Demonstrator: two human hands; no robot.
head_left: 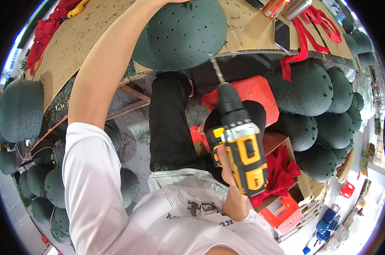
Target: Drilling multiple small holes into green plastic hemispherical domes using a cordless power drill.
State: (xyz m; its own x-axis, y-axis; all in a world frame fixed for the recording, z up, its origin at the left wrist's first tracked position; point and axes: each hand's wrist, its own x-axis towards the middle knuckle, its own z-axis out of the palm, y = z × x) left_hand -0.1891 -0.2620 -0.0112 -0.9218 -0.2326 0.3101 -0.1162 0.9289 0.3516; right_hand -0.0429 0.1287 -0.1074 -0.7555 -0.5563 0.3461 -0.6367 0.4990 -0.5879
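A yellow-and-black cordless drill (239, 148) is in my right hand (226, 165), whose fingers wrap around its grip. Its long metal bit (217, 70) points away from me, the tip at the near right rim of a dark green dome (188, 34). Whether the tip touches cannot be made out. Small holes dot the dome, which sits at the table's near edge and looks stacked with another. My left arm reaches up along the dome's left side. Only a sliver of my left hand (175, 1) shows at the dome's far top; its fingers are cut off by the picture's edge.
Cardboard with dark shavings covers the table (94, 34). A phone (281, 35), red straps (305, 40) and a metal bottle (296, 7) lie at the right. Stacked green domes (303, 89) stand on both sides. Below are a red stool (260, 95) and a box of red cloth (281, 172).
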